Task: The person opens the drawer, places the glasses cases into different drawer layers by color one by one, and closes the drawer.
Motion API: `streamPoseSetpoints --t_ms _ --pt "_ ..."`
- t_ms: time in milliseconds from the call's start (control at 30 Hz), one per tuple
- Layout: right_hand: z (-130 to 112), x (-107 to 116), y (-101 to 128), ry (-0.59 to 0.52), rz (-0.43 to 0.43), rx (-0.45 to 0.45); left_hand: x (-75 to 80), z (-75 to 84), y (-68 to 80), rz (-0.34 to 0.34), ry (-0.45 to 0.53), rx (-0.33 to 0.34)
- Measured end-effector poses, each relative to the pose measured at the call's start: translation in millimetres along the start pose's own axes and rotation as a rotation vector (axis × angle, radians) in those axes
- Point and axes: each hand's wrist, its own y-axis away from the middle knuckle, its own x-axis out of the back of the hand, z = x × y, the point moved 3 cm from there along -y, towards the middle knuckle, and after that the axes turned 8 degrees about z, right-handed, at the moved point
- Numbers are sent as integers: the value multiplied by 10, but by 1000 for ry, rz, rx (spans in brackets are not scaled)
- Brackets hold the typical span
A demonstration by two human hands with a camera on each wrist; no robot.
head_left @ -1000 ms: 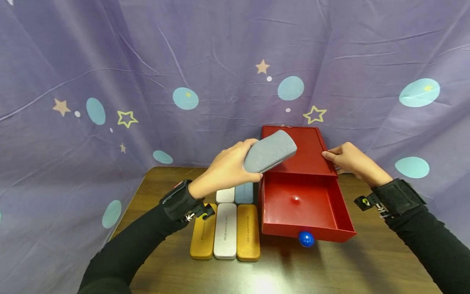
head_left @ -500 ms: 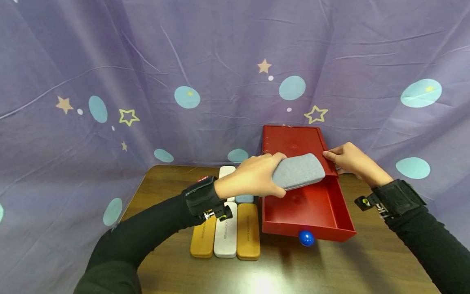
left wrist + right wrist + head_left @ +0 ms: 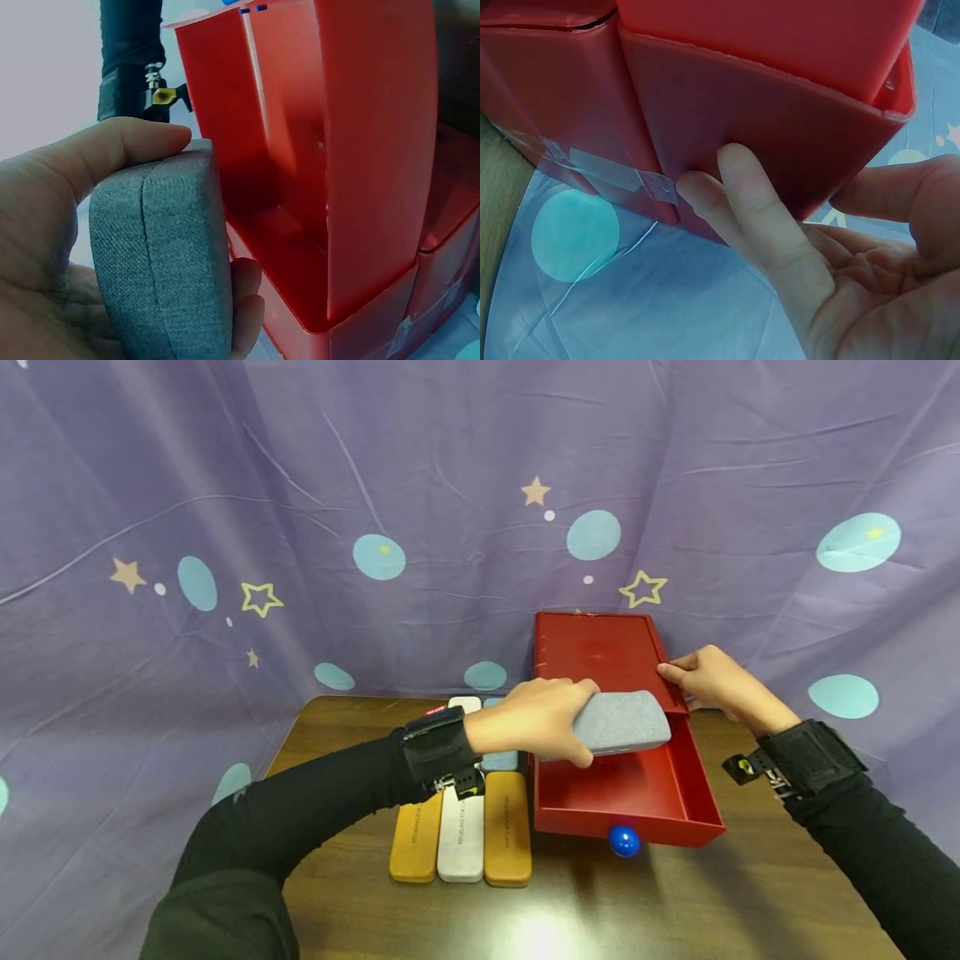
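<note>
My left hand [image 3: 543,718] grips a grey fabric-covered glasses case [image 3: 626,720] above the pulled-out drawer [image 3: 667,832] of a red box [image 3: 592,647]. In the left wrist view, the thumb lies over one edge of the grey case [image 3: 161,255] and fingertips show on its other side. The drawer has a round blue knob [image 3: 624,841] and a bare red floor where visible. At the box's right edge, my right hand [image 3: 712,687] holds on with the thumb on top. In the right wrist view, two fingers [image 3: 746,180] press against the red side wall [image 3: 705,112].
Left of the drawer lie two yellow cases [image 3: 417,839] [image 3: 507,831] with a white case [image 3: 461,843] between them. Behind them are another white case [image 3: 465,703] and a blue one [image 3: 499,761], partly covered by my left arm. A purple curtain [image 3: 450,485] hangs behind the wooden table [image 3: 360,902].
My left hand has carried the grey case to the right and down, from beside the box's top to over the drawer. The right hand stays at the box's edge.
</note>
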Motion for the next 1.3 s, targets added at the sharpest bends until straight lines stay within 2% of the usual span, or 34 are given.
streamPoseSetpoints --t_ms 267,600,933,1300 --pt "18 5 -21 43 11 1 23 78 -36 -52 -7 -37" --pt "7 -2 -32 28 16 12 -60 156 -78 -110 -55 -85" --pt "15 -24 -17 15 13 20 -150 230 -183 -147 -97 -70" --pt "28 -12 -27 22 15 22 -300 282 -217 -166 -90 -23"
